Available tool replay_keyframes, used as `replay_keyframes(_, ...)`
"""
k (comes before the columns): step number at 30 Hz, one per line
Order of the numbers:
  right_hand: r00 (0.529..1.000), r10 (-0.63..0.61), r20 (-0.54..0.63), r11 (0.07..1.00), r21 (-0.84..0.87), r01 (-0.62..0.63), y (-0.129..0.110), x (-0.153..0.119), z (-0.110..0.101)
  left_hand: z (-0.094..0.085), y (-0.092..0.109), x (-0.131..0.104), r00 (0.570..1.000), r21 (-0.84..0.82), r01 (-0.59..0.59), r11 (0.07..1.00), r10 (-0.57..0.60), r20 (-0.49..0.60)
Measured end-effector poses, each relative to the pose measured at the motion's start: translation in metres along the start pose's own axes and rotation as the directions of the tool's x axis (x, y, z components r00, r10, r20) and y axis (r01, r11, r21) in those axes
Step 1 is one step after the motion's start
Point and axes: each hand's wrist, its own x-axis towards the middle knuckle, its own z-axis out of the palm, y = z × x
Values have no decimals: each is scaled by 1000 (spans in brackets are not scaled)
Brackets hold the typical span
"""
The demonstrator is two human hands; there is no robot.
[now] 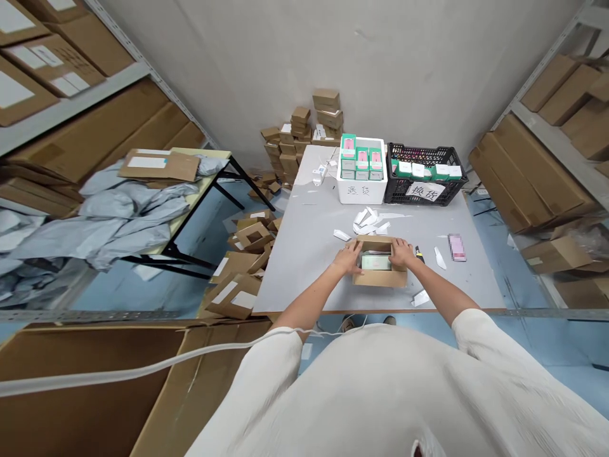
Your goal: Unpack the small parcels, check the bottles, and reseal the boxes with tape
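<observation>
A small cardboard box (379, 278) stands with its top open on the grey table (304, 254), in front of my body. A pale green and white carton (375, 262) lies inside it. At the box's left side, my left hand (349, 258) is closed on the wall and flap, the thumb toward the front corner. My right hand (402, 252) grips the opposite side, its fingers partly inside by the carton's right end. Just right of that hand lies a black and yellow utility knife (419, 254), partly hidden.
Crumpled white paper strips (366, 220) lie behind the box. Farther back stand a white bin (362, 190) of green and pink cartons and a black crate (425, 193). A pink patterned phone-like item (457, 247) lies right. Discarded cardboard boxes (238, 292) pile up left of the table.
</observation>
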Motion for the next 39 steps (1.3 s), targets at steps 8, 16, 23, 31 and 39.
replay_keyframes(8,983,-93,-158,963,238,130,40,-22,-22,-2,-13,29,987,-33,-75,997,79,141)
replay_keyframes(16,947,198,-253,966,212,-145,89,-59,5,2,-13,24,990,-49,-76,996,81,114)
replay_keyframes(23,966,43,-257,999,-15,-49,73,-50,4,-1,-9,13,993,-79,-87,993,93,78)
replay_keyframes(31,889,-449,90,872,-174,458,-6,-12,-14,4,-2,-2,997,-102,-68,992,73,41)
replay_keyframes(39,851,-462,249,816,-256,518,-56,-3,-8,11,1,-4,997,-123,-74,990,75,6)
